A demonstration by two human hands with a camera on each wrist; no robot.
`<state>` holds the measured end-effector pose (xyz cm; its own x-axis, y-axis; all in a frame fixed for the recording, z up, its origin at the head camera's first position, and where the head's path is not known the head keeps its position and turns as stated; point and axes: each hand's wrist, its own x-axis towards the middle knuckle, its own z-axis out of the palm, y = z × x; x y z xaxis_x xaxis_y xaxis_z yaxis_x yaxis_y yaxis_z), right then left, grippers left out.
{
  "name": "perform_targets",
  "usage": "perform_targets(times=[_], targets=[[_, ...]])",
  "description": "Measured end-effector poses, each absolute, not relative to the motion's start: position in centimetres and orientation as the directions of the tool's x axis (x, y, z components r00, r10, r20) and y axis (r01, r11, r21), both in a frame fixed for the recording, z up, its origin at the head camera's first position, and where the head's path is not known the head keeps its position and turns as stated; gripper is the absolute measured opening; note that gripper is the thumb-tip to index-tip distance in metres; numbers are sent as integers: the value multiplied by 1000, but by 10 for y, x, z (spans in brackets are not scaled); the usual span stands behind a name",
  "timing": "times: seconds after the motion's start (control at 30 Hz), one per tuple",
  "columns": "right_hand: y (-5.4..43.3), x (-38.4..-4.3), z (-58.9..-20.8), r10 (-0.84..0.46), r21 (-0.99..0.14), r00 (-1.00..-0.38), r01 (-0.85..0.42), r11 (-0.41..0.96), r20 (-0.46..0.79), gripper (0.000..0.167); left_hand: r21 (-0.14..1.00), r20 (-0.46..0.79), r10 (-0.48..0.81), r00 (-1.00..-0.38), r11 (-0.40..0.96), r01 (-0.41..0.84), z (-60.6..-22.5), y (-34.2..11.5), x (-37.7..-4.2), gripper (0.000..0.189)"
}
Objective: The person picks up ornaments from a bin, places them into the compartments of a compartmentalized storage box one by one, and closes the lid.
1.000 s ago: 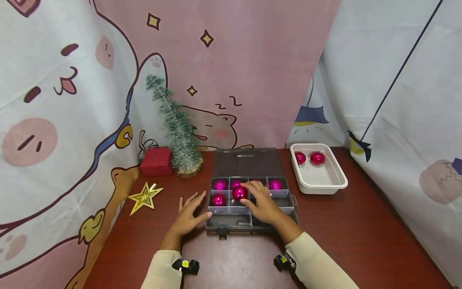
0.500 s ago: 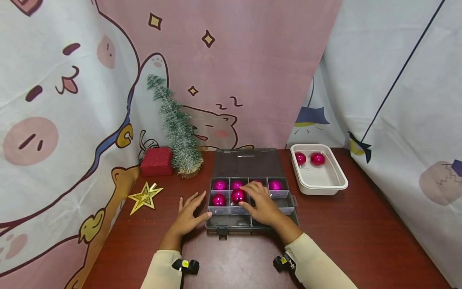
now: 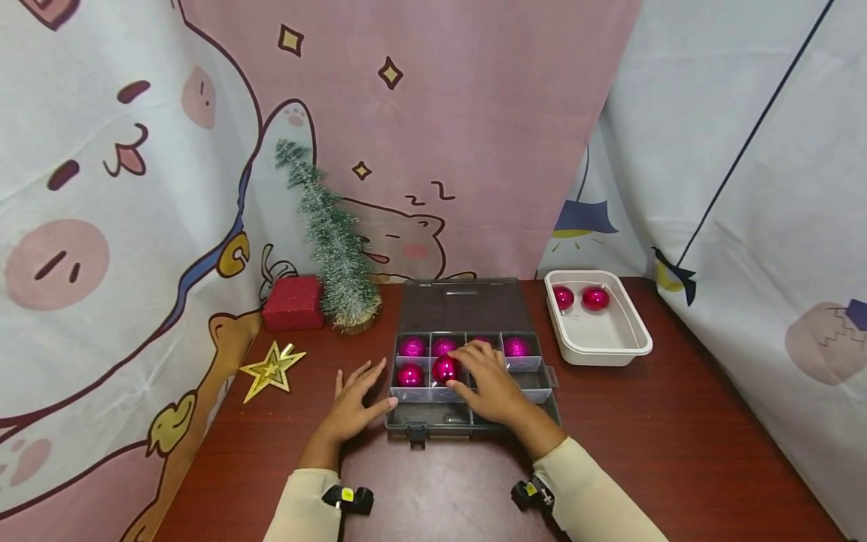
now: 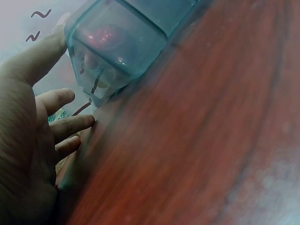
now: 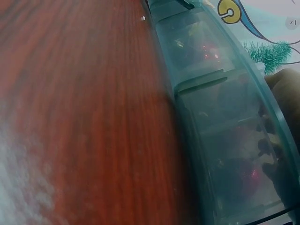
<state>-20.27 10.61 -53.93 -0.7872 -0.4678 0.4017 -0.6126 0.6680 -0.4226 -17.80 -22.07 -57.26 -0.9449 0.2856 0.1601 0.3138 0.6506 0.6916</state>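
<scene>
Pink ball (image 3: 445, 369) pinched by R grip (image 3: 491, 382) @ mid-row of box (image 3: 427, 412).

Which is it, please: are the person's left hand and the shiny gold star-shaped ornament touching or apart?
Apart: the head view shows reddish-brown wooden tabletop between the left hand and the gold star-shaped ornament.

Far left: small tree (image 3: 335, 248) stood beside a red block (image 3: 293, 304); gold star (image 3: 272, 370) lay nearer; printed curtain (image 3: 488, 150) hung behind.

Head — high, looking forward-down over table (image 3: 711, 436) | wrist views — close, low, tilted | all share box (image 3: 428, 413)
</scene>
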Motion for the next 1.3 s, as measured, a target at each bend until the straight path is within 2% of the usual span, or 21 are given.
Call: perform_targets(times=[0.53,0.97,1.3], targets=[[105,-201,-538,-486,-384,-800,-596,705,351,54,686,151,288,-946,658,310,-572,-220,-178,86],[105,-201,-539,-483,-385,-793,-604,698,371,51,683,155,285,-946,661,311,-573,-221,-179,87],[105,-203,-537,-452,-468,-780,-623,627,432,45,680,148,286,-947,666,308,-572,-221,-178,86]])
